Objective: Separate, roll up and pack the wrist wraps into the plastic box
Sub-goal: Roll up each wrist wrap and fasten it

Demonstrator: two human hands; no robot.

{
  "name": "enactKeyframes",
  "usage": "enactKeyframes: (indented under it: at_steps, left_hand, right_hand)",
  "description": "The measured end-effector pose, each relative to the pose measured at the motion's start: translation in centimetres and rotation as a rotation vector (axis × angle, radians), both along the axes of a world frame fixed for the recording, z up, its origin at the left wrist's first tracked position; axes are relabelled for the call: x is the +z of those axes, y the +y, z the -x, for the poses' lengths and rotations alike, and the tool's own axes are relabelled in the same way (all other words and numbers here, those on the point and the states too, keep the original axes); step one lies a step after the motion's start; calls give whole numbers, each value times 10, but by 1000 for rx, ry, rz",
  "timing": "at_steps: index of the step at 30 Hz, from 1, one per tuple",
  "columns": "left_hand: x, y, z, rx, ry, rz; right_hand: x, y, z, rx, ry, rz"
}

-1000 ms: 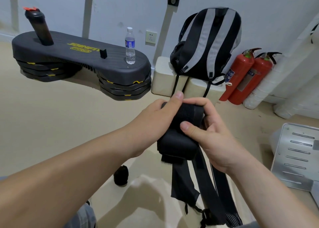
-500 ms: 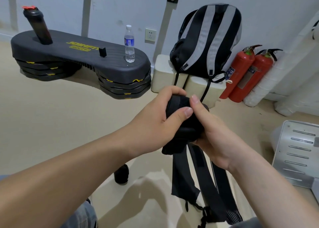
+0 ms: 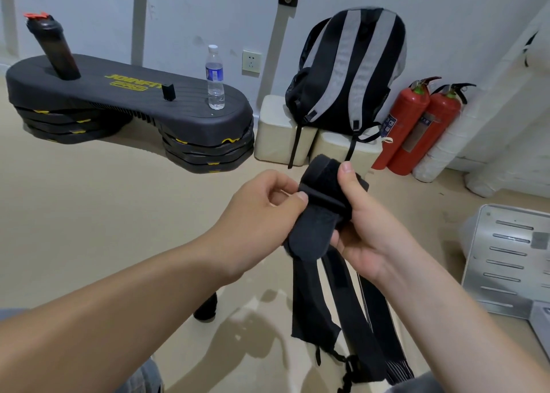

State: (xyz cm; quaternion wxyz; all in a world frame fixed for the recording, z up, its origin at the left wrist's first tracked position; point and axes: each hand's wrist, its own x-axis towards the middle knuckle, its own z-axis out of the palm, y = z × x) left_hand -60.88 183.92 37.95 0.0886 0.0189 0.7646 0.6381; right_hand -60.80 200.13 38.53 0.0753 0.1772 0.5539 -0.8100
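A bundle of black wrist wraps [image 3: 317,214] is held up in front of me at mid-frame. My right hand [image 3: 366,229] grips the bundle from the right, thumb pointing up over its hook-and-loop strip. My left hand [image 3: 262,211] pinches the edge of a wrap on the bundle's left side. Long black loose ends [image 3: 336,312] hang down from the bundle toward my lap. One rolled black wrap [image 3: 206,306] lies on the floor below my left forearm. The plastic box is not clearly seen.
A black stepper platform [image 3: 131,101] holds a shaker bottle [image 3: 53,47] and a water bottle [image 3: 215,77]. A striped backpack [image 3: 351,71] sits on white blocks. Two red fire extinguishers [image 3: 416,125] stand by the wall. A grey slotted metal panel [image 3: 512,258] lies at right.
My left hand has slid off the top of the bundle to its left edge, and the bundle has opened up, its hook-and-loop strip now facing me. My right thumb moved up over it.
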Motion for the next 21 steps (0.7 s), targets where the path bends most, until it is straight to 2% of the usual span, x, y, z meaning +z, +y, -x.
enactKeyframes:
  at_steps: [8,15,21]
  left_hand:
    - [-8,-1,2,59,-10,33]
    - [-13,-4,2,-56,-37,159]
    - [-11,-2,2,-143,-65,166]
  right_hand:
    - [2,-6,-3,5,31,52]
    - [-1,-6,-2,-42,34,81]
    - [-6,-4,2,-38,26,95]
